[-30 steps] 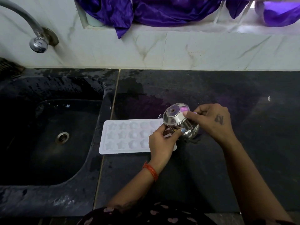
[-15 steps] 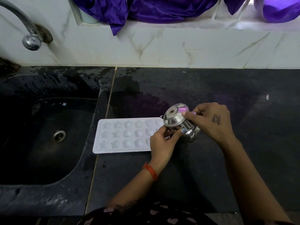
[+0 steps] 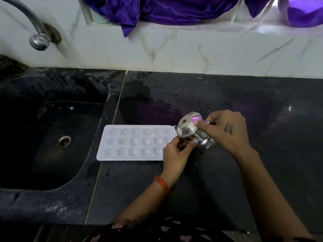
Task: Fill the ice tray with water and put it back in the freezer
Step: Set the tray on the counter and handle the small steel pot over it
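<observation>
Both the left hand point(image 3: 175, 152) and right hand point(image 3: 227, 130) gripped a tilted steel pot point(image 3: 194, 133) at the ice tray's point(image 3: 132, 142) three-o'clock end.

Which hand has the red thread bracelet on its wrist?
The left hand, gripping the steel pot from the near side over the ice tray. The right hand has a bare wrist and a tattoo on its back.

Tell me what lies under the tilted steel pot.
Under the small shiny steel pot, held tipped by the left hand and right hand, lie the white plastic ice tray's right end and the black stone counter. The tray's rightmost moulds are covered.
</observation>
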The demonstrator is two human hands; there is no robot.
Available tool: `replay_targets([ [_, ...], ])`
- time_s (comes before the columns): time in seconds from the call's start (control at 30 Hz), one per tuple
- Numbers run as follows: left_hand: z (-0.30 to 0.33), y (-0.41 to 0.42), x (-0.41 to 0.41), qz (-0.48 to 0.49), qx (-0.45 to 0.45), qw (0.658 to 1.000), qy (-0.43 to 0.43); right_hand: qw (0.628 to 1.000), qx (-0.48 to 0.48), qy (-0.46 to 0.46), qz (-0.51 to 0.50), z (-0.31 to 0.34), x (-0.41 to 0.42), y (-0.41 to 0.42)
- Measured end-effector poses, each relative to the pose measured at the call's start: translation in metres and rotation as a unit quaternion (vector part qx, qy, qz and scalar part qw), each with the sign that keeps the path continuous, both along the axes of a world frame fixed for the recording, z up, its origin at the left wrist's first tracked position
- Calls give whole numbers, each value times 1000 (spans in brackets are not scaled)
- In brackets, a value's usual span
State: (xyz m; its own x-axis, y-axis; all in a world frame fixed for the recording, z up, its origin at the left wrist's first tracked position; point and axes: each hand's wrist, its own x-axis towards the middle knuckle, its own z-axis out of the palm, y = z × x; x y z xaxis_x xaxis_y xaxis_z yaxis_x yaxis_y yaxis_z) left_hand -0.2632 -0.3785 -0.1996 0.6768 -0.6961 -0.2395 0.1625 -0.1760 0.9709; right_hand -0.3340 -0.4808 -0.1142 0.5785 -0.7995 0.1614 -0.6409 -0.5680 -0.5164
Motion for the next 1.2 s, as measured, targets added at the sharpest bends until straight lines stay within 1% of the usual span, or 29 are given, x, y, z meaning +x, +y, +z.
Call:
replay_targets([
  [0.23,-1,-3,-3,9,0,1000,-2,1000,19,-11,-1,0,-4,-3],
  [0.43,1,-6,-3,26,17,999,-41,996,73,-55,-3,-4,-8,-7],
  [0.57,6,-7,-2,39,25,997,-62,989,117,-86,-23,-8,-9,-11],
  [0.7,9,-6,1,57,34,993,-93,985,131,-105,-27,-9,-6,-13],
  [1.0,17,7,5,117,-17,989,-83,979,146,-139,26,-5,9,-8],
  [1.2,16,32,18,158,-29,984,-79,979,143,-124,78,-3,33,10],
])
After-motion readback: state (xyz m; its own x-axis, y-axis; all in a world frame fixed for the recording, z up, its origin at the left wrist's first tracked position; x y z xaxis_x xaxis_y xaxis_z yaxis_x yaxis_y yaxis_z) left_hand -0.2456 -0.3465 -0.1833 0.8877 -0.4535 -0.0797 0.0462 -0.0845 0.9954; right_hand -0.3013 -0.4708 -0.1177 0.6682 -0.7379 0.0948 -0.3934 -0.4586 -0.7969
